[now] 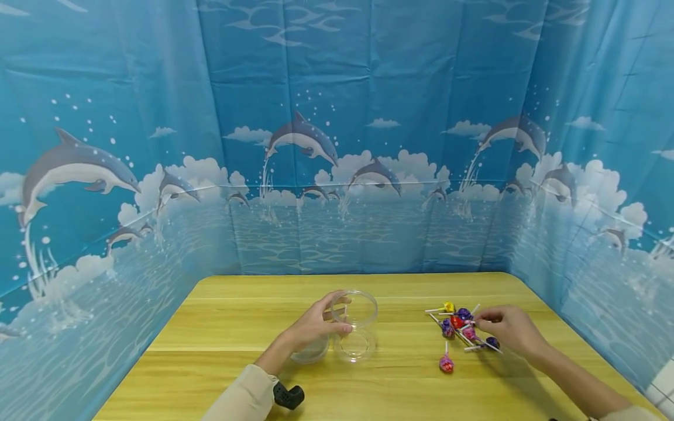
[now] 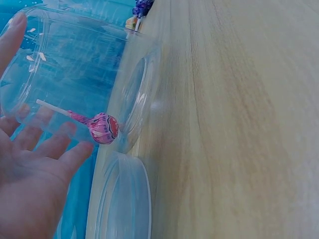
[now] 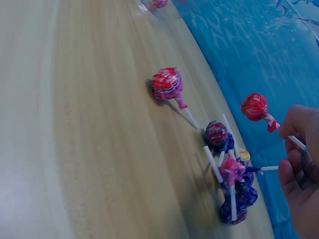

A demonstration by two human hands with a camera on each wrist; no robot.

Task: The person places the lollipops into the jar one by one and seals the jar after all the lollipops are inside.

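My left hand (image 1: 318,320) grips a clear plastic jar (image 1: 363,318) by its side, thumb in front and fingers behind. The jar stands upright on the table with its mouth up. Inside it, a pink lollipop (image 2: 103,128) shows in the left wrist view, its stick slanting upward. A round translucent lid (image 2: 127,199) lies beside the jar, partly behind the left hand in the head view. My right hand (image 3: 304,154) pinches a red-wrapped lollipop (image 3: 254,106) by its stick, just above a loose pile of lollipops (image 1: 447,328).
One pink-and-red lollipop (image 1: 446,365) lies apart, nearer the front than the pile. The wood-grain table (image 1: 221,327) ends at a blue dolphin-print curtain (image 1: 337,234) behind and at both sides. A black wrist device (image 1: 288,396) sits at the left cuff.
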